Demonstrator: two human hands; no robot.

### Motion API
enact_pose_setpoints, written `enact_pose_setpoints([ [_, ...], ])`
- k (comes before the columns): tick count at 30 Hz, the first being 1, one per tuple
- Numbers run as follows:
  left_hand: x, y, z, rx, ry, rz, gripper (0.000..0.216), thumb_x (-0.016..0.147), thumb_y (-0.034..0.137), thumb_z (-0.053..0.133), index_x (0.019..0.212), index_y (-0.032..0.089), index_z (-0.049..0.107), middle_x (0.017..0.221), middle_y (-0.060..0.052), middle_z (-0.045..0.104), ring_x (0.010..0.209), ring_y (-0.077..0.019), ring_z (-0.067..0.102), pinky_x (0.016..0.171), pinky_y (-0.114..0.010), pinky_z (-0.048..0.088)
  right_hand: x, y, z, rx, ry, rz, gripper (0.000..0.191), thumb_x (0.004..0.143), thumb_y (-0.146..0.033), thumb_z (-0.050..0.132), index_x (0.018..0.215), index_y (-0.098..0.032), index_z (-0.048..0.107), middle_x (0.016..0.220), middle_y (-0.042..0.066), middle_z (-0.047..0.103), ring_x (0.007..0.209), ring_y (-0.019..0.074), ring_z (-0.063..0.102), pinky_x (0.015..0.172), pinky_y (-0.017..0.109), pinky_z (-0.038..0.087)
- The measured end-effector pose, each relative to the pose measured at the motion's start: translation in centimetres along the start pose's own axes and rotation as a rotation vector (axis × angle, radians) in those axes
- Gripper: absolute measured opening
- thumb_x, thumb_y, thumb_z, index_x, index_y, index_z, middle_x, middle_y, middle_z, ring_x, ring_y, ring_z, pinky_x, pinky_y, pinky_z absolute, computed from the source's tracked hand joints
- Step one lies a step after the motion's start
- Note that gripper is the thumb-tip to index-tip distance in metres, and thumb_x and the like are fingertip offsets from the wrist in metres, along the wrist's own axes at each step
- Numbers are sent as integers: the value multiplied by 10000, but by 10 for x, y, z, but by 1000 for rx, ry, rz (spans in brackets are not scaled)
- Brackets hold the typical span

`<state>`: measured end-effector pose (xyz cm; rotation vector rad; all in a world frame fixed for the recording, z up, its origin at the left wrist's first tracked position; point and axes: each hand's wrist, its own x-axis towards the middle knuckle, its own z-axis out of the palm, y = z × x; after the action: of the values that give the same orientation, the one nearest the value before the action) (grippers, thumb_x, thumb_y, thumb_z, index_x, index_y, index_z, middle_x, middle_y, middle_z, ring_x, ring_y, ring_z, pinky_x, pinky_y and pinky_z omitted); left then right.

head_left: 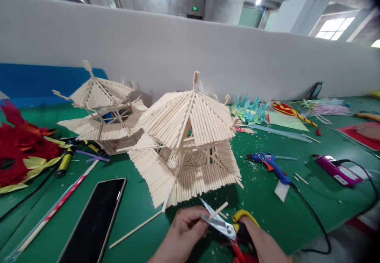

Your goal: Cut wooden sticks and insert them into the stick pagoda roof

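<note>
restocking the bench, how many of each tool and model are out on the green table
stick pagoda models: 2, near one, far one
scissors: 1, in the right hand, left hand holding a stick at the blades
glue guns: 2, blue, purple
phone: 1
total: 6

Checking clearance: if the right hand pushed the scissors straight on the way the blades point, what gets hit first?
Probably the near stick pavilion: the right hand aims the scissors up-left at its lower roof edge. Depth unclear.
</note>
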<state>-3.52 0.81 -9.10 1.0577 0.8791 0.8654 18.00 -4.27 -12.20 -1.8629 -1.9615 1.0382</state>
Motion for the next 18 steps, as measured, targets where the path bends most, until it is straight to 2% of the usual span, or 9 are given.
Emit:
enact_pose_setpoints([
  [2,-2,5,-1,4,-8,-1,292,686,459,668,633,177,724,559,18,503,543,-112,380,522,-222,287,-2,-5,-2,-20,31,-35,612,549,-244,592,1138,-141,456,958,135,652,822,247,624,717,310,475],
  [4,-2,8,-3,1,-10,4,260,677,451,679,666,198,734,590,12,538,552,-116,400,530,-222,302,-2,-12,-5,-61,38,-46,599,509,-232,581,1086,-134,455,932,139,645,805,259,614,716,342,472],
  [10,-3,8,-3,21,18,29,201,735,385,649,690,207,733,574,23,513,557,-119,391,541,-221,301,1,-29,-19,-13,-88,6,569,519,-216,561,1068,-140,430,835,107,659,725,237,624,645,306,480],
  [13,-5,9,-1,0,-35,28,230,737,391,647,685,183,732,598,11,533,565,-114,385,533,-222,282,0,-25,-18,54,-128,8,608,521,-201,567,1105,-153,402,914,118,649,760,221,624,679,288,481],
  [16,-6,5,0,-74,-117,-2,315,710,454,652,646,153,719,533,31,459,513,-95,320,486,-223,228,-2,-22,-18,111,-157,12,677,532,-219,577,1162,-119,350,1000,171,625,824,233,618,739,308,477],
  [18,-6,0,0,-130,-146,-29,357,694,488,652,636,141,710,503,45,410,487,-85,271,465,-226,188,-4,-24,-19,107,-157,0,646,539,-226,583,1139,-120,369,983,166,633,808,229,614,726,304,477],
])
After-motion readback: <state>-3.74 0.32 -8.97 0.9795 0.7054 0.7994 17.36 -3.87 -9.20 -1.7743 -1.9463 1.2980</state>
